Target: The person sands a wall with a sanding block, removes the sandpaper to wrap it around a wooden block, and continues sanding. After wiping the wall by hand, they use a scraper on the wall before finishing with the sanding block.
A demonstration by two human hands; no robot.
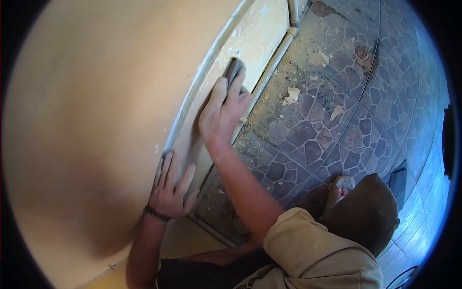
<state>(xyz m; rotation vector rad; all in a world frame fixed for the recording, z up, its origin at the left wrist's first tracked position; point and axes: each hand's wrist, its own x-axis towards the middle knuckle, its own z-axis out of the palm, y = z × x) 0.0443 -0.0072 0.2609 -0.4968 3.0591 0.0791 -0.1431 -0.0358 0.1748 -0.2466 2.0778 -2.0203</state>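
Note:
My right hand (224, 113) is closed around a dark, narrow sanding block (233, 70). It presses the block against the scraped lower band (257, 36) of the wall, where pale patches show. The block's working face is hidden against the wall. Lower down, my left hand (173, 185) lies on the wall with its fingers stretched out and holds nothing. A dark bead bracelet (157, 214) circles that wrist. Between the band and the smooth beige wall (96, 106) above it runs a whitish ledge (195, 86).
A thin pipe (275, 62) follows the foot of the wall. Paint flakes (293, 93) and dust lie on the stone-patterned floor (308, 139). My bent knee (363, 212) and sandalled foot (342, 185) are at the lower right, near a dark flat object (397, 182).

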